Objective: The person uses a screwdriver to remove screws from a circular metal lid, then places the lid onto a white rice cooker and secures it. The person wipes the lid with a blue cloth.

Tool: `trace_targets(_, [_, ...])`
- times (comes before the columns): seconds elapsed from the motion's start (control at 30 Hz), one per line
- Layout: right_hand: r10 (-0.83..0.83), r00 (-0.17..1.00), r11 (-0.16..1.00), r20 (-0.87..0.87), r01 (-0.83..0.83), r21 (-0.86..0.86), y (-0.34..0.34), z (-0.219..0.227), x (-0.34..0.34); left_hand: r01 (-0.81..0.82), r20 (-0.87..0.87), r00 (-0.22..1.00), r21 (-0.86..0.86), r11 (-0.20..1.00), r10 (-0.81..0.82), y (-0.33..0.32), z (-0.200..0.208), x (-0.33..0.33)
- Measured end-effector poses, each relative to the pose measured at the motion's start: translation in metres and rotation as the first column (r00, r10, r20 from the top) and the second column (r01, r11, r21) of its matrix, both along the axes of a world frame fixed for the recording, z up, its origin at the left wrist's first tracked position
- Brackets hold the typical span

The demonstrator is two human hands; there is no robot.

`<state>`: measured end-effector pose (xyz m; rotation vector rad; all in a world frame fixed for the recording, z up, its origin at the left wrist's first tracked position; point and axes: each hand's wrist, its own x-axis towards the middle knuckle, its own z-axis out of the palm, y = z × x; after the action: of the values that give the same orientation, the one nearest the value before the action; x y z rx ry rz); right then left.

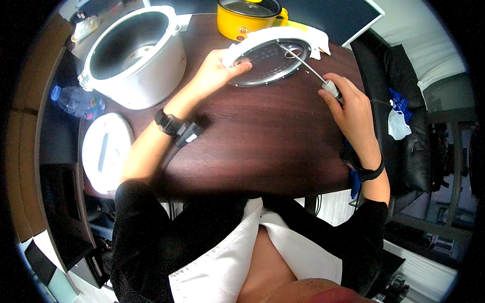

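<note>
My left hand (226, 69) grips the left edge of a rice cooker lid (262, 64), tilted so that its metal inner side shows. In my right hand (348, 98) is a screwdriver (309, 67) with a long thin shaft and a pale and dark handle. Its shaft slants up and left across the lid, and the tip lies over the metal face near a small round fitting. Whether the tip sits in a screw is too small to tell. A white rice cooker body (151, 76) stands uncovered to the left, dark inside.
Behind the lid is a yellow pot (241, 25) with a glass cover. A white oval cover (107, 151) lies at the table's left edge, near a plastic bottle (78, 102). A black sofa (404, 101) stands right of the brown table (252, 151).
</note>
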<state>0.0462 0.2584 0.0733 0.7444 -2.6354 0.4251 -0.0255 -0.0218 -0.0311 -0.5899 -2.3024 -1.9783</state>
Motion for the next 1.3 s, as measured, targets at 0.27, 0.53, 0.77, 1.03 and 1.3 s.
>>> trace_targets(0.27, [-0.007,1.0,1.0,-0.014,0.008,0.025,-0.001,0.0,0.001,0.0,-0.03,1.0,0.014,1.0,0.0,0.0,-0.007,-0.002])
trace_targets(0.53, [-0.014,0.999,0.998,-0.047,0.017,0.057,0.0,0.003,0.001,0.0,-0.023,1.0,-0.014,1.0,-0.001,0.001,-0.001,0.002])
trace_targets(0.77, [-0.028,0.999,0.997,-0.038,0.03,0.075,0.0,0.005,0.004,0.006,-0.049,0.999,0.018,1.0,-0.005,0.002,-0.006,0.0])
trace_targets(1.03, [-0.007,0.997,0.996,-0.083,0.014,0.085,-0.001,0.006,0.006,-0.008,-0.041,0.999,0.006,1.0,0.008,0.002,-0.005,0.002])
trace_targets(1.3, [-0.012,0.996,0.995,-0.087,0.021,0.095,0.0,0.01,0.003,0.095,-0.06,0.994,0.001,0.996,-0.094,0.002,0.014,0.01])
